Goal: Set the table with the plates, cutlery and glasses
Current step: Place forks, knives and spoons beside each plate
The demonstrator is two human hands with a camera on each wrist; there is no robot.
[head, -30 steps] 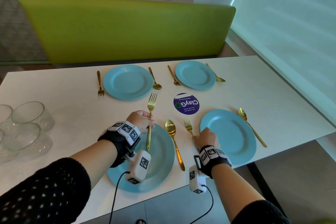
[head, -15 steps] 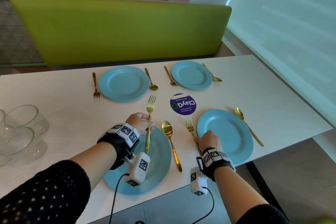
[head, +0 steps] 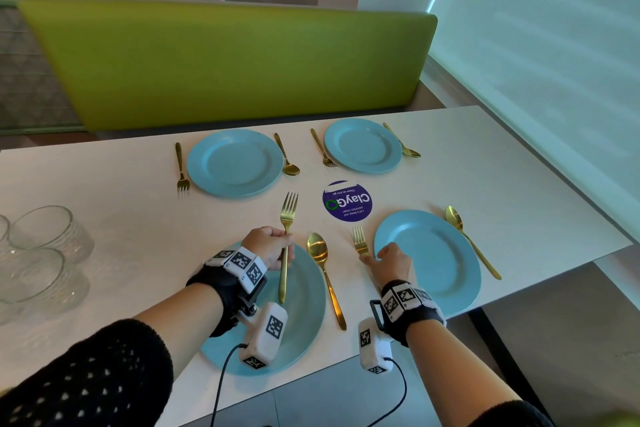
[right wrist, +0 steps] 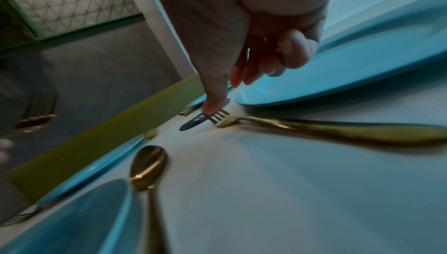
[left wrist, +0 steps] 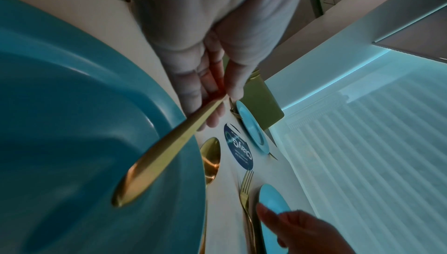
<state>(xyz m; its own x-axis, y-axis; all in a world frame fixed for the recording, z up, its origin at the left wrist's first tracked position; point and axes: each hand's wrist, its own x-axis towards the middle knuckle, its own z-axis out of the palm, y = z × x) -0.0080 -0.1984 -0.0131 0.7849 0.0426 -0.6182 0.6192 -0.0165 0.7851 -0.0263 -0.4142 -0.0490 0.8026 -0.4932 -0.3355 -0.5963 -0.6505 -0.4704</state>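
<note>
My left hand [head: 273,246] pinches a gold fork [head: 286,253] by its mid handle, tines pointing away, above the near left blue plate [head: 304,326]. The left wrist view shows its handle [left wrist: 157,158] hanging over that plate [left wrist: 72,124]. A gold spoon [head: 323,274] lies right of this plate. My right hand [head: 391,262] hovers over a second fork [head: 359,241] lying left of the near right plate [head: 436,260]. In the right wrist view that fork [right wrist: 338,130] lies free on the table, with my thumb out and my fingers loosely curled by the plate rim [right wrist: 350,67].
Two far plates [head: 235,163] [head: 363,146] each have a fork and spoon beside them. Another spoon [head: 467,239] lies right of the near right plate. Several glasses [head: 45,236] stand at the left. A purple sticker [head: 347,200] marks the table's middle. A green bench back [head: 225,62] stands behind.
My right hand has come off the fork's handle, and its fingers have moved toward the right plate's rim. My left hand still holds its fork in nearly the same place.
</note>
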